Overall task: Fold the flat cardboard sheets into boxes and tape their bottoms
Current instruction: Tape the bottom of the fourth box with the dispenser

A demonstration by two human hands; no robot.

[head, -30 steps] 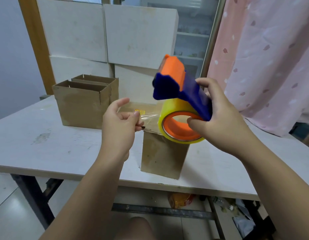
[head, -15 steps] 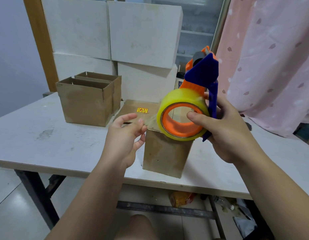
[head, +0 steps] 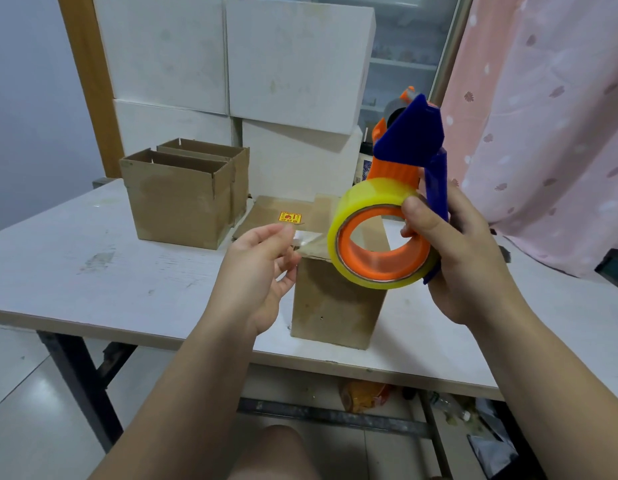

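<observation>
Two hands in frame, both busy. Right hand (head: pixel 467 258) grips the tape dispenser (head: pixel 409 140) by its blue handle, fingers wrapped behind it and thumb pressed on the front edge of the tape roll (head: pixel 376 199). The dispenser is held up off the table with its head end pointing up and away. The roll is yellowish-clear on an orange core, open side facing the camera. Left hand (head: pixel 259 271) pinches the free end of the tape strip (head: pixel 311 241) between thumb and fingertips, other fingers loosely curled. The strip runs short and nearly level from the roll's left side to the pinch. Directly below roll and strip is a brown box (head: pixel 335 306), standing on the table (head: pixel 92 271) near its front edge (the roll hides most of its top face, so the seam can't be read). The strip sits just over the box's near-left top corner; contact there can't be told. A flat sheet (head: pixel 266 211) lies on the table just behind-left of the box, with a yellow sticker (head: pixel 290 217) on it. Left of that, two open boxes (head: pixel 179 202) stand close together, one behind the other, openings up. White cartons (head: pixel 293 57) are stacked at the back and a pink curtain (head: pixel 543 133) hangs on the right.
</observation>
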